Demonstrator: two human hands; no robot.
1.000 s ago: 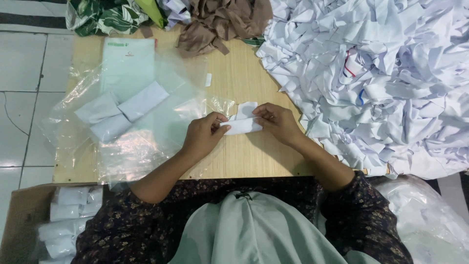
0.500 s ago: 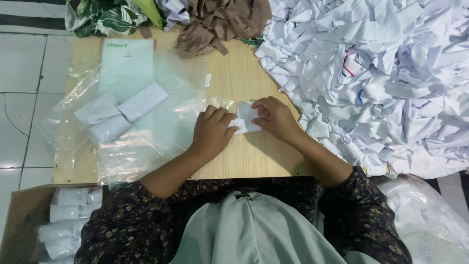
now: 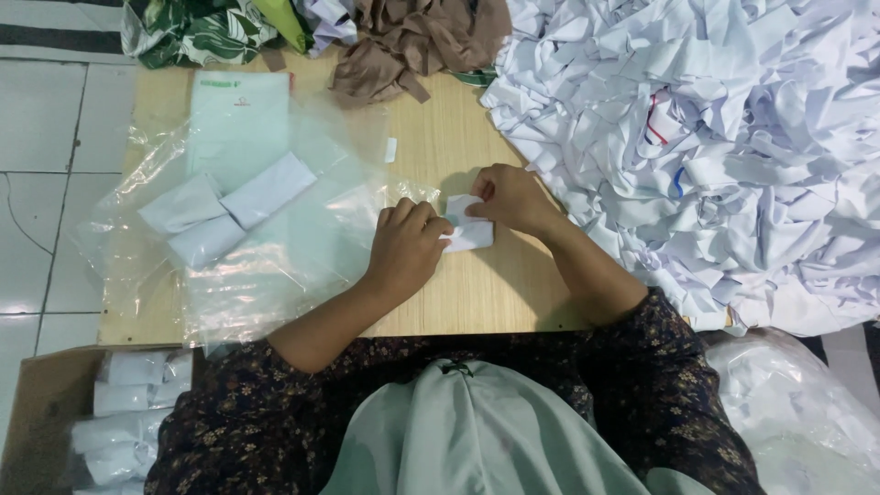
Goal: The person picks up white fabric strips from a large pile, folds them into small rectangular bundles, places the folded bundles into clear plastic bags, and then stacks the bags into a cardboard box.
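A small folded white cloth [image 3: 469,229] lies flat on the wooden table [image 3: 477,284], near the middle of its front half. Its long axis runs roughly front to back, tilted a little, with the far end pointing up toward the brown cloth at the back edge; most of its outline is covered, so the exact shape is hard to tell.

The cloth sits between the two hands. The left hand [image 3: 406,247] lies to its left, fingers curled down, with the fingertips pressing on the cloth's near left edge. The right hand [image 3: 509,195] covers its far right corner, fingers bent and pinching the fold against the table.

Just left of the left hand, clear plastic bags [image 3: 266,247] spread over the table, with three folded white pieces [image 3: 225,211] lying on them. A brown cloth [image 3: 412,41] is bunched at the back edge. A large heap of white fabric strips [image 3: 715,147] fills the right side. A cardboard box [image 3: 37,412] of rolled white pieces stands at the lower left.
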